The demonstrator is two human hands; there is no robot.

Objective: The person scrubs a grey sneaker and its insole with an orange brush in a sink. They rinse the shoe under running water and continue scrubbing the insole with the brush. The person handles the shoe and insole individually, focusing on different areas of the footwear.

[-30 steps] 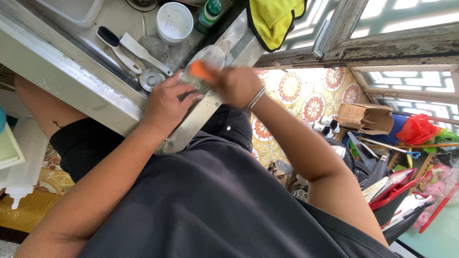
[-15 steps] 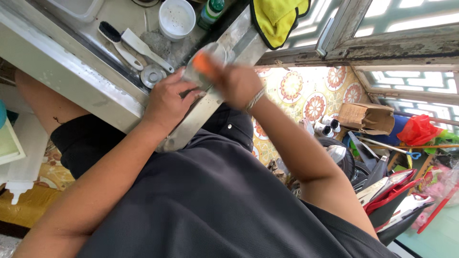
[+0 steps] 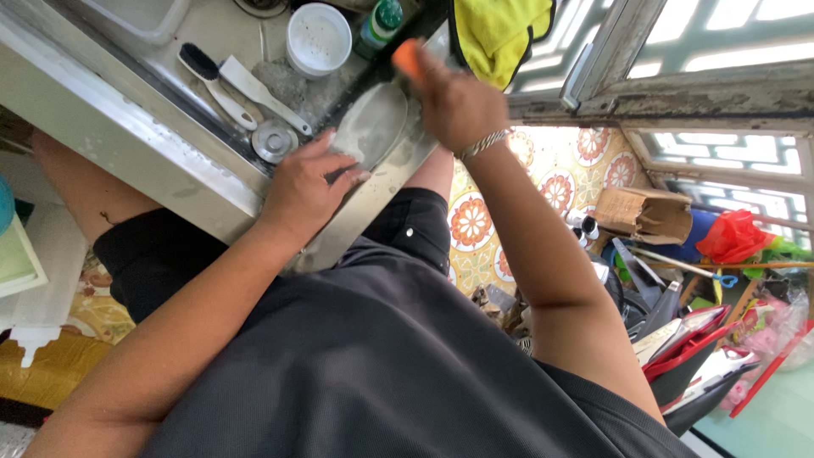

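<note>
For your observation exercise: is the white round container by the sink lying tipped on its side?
No. The white round container stands upright with its open mouth facing up, beside the brush on the sink ledge.

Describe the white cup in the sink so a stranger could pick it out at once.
Start at the metal sink along the top left of the picture. Near its far edge, beside the green bottle and above the two brushes, stands the white cup. It is the only round, open-topped white container there, unlike the flat glass dish that the left hand holds.
</note>
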